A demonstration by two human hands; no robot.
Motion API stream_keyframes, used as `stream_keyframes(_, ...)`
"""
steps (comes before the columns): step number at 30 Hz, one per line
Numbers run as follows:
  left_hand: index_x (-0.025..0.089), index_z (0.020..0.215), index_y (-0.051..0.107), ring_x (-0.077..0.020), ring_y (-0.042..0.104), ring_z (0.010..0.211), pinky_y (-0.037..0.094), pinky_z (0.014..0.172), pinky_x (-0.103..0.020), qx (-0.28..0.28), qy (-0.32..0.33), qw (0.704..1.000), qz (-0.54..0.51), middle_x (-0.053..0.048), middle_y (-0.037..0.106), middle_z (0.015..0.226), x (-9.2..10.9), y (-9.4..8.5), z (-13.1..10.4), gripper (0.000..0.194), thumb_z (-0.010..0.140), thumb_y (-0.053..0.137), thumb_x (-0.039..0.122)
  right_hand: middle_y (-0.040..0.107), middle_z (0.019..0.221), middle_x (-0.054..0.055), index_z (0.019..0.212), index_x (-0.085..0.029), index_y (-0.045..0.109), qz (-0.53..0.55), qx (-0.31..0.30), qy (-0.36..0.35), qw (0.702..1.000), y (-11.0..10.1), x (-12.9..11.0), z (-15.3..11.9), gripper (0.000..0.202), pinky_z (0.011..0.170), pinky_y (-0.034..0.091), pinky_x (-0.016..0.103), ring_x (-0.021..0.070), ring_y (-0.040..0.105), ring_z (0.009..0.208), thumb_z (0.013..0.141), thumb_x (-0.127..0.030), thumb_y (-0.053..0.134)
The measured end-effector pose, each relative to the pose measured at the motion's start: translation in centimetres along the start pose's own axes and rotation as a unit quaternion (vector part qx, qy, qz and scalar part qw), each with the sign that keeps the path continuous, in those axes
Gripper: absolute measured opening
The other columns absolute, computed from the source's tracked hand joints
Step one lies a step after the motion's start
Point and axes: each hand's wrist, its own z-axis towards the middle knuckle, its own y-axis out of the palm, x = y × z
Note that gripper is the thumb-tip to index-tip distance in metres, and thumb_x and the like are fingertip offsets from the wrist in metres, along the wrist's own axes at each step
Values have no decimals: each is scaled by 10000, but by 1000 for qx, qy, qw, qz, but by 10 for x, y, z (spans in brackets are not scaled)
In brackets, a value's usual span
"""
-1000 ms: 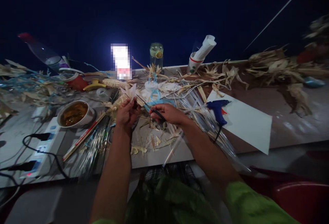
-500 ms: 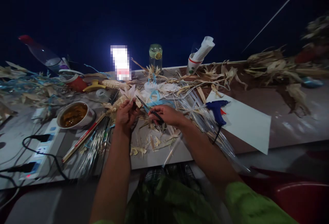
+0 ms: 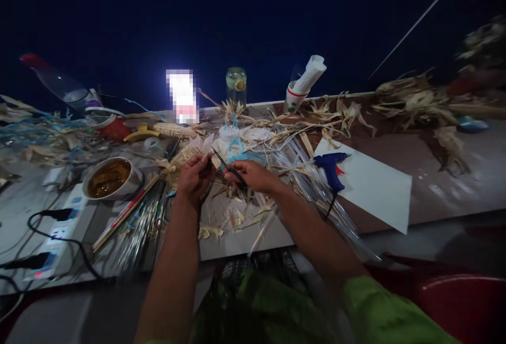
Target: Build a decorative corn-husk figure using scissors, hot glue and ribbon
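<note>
My left hand [image 3: 194,178] is closed, pinching a pale corn-husk flower [image 3: 203,145] whose petals spread above the fingertips. In my right hand [image 3: 253,175] is a pair of dark scissors [image 3: 223,161], the blades pointing up and left toward the flower. The blades look close together and lie beside the husk; whether they touch it I cannot tell. Under and between the hands, cut husk scraps [image 3: 233,218] are scattered over the table [image 3: 221,246].
On the left are a bowl of brown liquid [image 3: 109,178], a power strip [image 3: 59,236] with plugs, and a bundle of thin wires [image 3: 144,228]. To the right lie a blue glue gun [image 3: 330,167], clear sticks [image 3: 304,175] and white paper [image 3: 371,186]. A bottle [image 3: 236,88] stands behind.
The scissor blades look closer together than before. Both hands stay nearly in place, and the whole view has shifted slightly.
</note>
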Motion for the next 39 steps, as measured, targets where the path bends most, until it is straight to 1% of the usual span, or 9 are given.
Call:
stream_keyframes(2,145,653,601,-77,600,563,501,606,-211,-4,1,1000,-7,21,665,675,0,2,-1,163,571,742,146,498,495,-77,800,-137,549,10,5,1,1000,0,1,1,369,451,311,165,37,437,450,575,-374,721)
stream_keyframes(10,146,615,599,-75,591,534,490,549,-183,5,-3,1000,-6,17,675,670,2,6,-2,170,545,754,142,500,529,-67,801,-146,566,35,47,-23,998,-2,8,6,364,477,341,183,44,436,469,569,-385,715)
stream_keyframes(15,172,638,593,-96,618,593,517,640,-235,15,12,999,-25,30,681,704,0,14,-4,206,531,767,151,556,693,-50,967,-183,502,100,132,-118,979,-1,9,11,508,644,419,207,69,518,655,545,-348,733)
stream_keyframes(18,164,639,581,-111,629,615,519,663,-257,16,6,1000,-22,12,679,700,-6,20,-5,226,524,774,150,573,761,-38,982,-200,466,119,172,-152,966,0,10,16,550,719,439,240,83,536,715,528,-357,736)
stream_keyframes(22,160,640,569,-111,632,637,513,694,-265,-13,-2,1000,-2,1,674,700,-14,25,-7,219,547,767,164,565,739,-38,961,-200,467,105,218,-153,958,2,13,19,506,689,445,245,81,523,669,554,-383,705)
stream_keyframes(25,163,653,566,-119,634,629,516,702,-287,-26,-4,1000,3,2,669,688,-15,25,-8,231,546,770,182,555,711,-40,975,-191,476,86,227,-147,959,1,14,20,487,647,431,230,75,507,631,574,-370,686)
stream_keyframes(29,170,664,566,-125,629,601,522,646,-291,-6,-2,1000,-10,7,678,712,-12,22,-7,280,496,791,169,531,667,-47,1000,-178,505,13,245,-149,958,-4,17,22,445,604,402,216,74,480,593,606,-321,653)
stream_keyframes(33,159,659,571,-120,626,589,523,646,-279,-18,6,1000,8,12,664,671,-12,20,-5,278,491,792,178,528,663,-45,1027,-176,525,-80,266,-150,949,-6,20,22,405,588,383,207,75,457,580,637,-258,601)
stream_keyframes(39,143,682,602,-88,599,517,508,584,-219,17,20,998,64,21,640,602,-18,19,-2,267,495,783,205,496,632,-54,1034,-182,520,-89,268,-134,950,-8,19,21,399,560,369,197,73,426,563,649,-269,577)
